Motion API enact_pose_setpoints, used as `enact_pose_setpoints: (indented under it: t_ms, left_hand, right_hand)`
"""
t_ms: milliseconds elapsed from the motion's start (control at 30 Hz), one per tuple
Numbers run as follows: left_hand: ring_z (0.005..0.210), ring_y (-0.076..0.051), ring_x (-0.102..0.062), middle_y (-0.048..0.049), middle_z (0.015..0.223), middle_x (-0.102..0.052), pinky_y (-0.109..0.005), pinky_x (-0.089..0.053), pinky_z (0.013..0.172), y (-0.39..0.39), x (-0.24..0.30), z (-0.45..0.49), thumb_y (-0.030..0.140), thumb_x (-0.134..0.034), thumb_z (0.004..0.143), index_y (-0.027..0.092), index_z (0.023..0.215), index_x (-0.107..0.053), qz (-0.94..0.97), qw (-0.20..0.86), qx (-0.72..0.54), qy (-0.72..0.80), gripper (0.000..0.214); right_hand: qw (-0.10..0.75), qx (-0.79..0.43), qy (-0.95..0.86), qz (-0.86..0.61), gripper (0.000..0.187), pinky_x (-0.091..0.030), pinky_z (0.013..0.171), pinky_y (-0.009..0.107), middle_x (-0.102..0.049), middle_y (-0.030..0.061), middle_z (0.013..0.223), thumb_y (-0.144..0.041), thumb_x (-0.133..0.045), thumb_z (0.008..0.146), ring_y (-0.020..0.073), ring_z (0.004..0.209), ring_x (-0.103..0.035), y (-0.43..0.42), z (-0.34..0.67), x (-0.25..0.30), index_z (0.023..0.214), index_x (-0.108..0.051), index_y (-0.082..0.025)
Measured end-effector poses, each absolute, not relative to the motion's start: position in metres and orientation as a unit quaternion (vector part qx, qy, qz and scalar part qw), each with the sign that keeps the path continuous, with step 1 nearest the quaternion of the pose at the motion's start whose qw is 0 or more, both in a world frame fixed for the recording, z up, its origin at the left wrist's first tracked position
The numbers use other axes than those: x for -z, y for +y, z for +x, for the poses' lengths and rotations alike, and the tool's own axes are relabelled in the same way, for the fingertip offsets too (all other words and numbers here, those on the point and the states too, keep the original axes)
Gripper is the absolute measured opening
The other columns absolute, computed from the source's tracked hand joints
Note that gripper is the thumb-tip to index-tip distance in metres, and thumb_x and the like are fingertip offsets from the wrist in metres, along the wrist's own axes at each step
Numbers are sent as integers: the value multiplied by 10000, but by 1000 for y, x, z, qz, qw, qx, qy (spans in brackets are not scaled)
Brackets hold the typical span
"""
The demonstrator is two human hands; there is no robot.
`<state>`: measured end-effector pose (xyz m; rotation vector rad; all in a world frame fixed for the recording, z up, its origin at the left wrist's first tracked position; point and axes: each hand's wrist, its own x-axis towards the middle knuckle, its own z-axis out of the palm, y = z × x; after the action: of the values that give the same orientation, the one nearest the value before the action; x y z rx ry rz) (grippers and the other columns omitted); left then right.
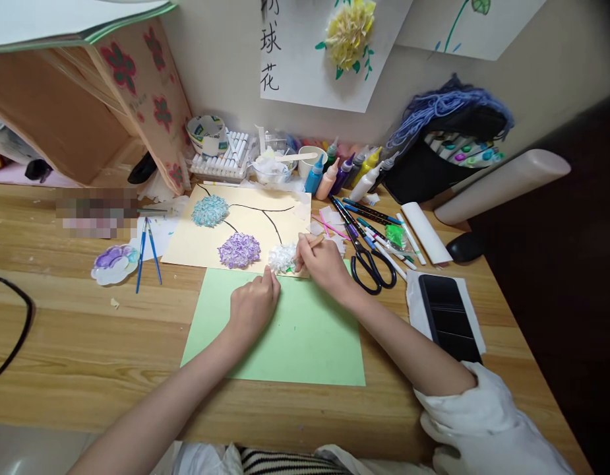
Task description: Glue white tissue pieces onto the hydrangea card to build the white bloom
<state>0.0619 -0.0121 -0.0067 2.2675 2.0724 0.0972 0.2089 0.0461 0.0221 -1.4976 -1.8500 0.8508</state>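
Note:
My right hand (320,262) is closed round a thin light-brown wooden stick (316,242), its lower end hidden by the fingers. It rests at the right side of a white textured flower (281,256) with a speck of green at its lower edge. My left hand (255,300) is curled, fingertips at the flower's lower left, by the paper's front edge; what is inside it, if anything, is hidden. The cream paper (186,251) also bears a purple flower (239,251), a blue flower (210,210) and black branch lines. A green sheet (295,343) lies in front, under my left hand.
Black-handled scissors (372,267), pens and paper scraps lie to the right, near a black case (448,310). Paint bottles (329,178), a marker tray (225,158) and a tape roll (207,135) stand behind. A paint palette (115,265) and two blue brushes (142,254) lie left.

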Motion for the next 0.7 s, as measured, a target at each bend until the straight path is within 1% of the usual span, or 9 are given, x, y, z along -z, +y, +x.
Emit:
enact_pose_setpoints:
  t_ms: [133,200,400,700]
  left_hand:
    - [526,-167,-617,-60,619,-670,-272,-141,431,-13,10,61,284,-283,925,158,958,-691,745,18,-46,665,428]
    - [523,-170,-615,-57,623,-673,-273,-141,433,-13,11,61,285,-282,925,160,981,-686,747,13,-52,663,427]
    - [528,-171,-616,-65,630,-677,-276,-143,435,-13,11,61,284,-275,928,153,998,-682,745,18,-50,664,433]
    - [540,-175,-622,-57,641,-679,-270,-131,441,-14,12,60,282,-275,927,162,998,-677,747,17,-50,663,425]
  right_hand:
    - [387,-360,-669,-522,404,-420,520,236,-560,-17,477,-361,-333,941,112,458,-542,40,223,-16,605,-490,-199]
    - [415,-363,-667,-500,412,-423,528,240,-556,-14,504,-369,-323,944,111,479,-535,32,232,-10,605,-482,-200]
    - [404,-355,-698,-473,422,-425,567,250,-563,0,546,-329,-323,949,115,538,-538,15,241,2,585,-492,-197]
    - [404,-322,-716,-470,412,-444,609,237,-577,-8,565,-286,-325,950,109,573,-558,19,231,2,591,-511,-201]
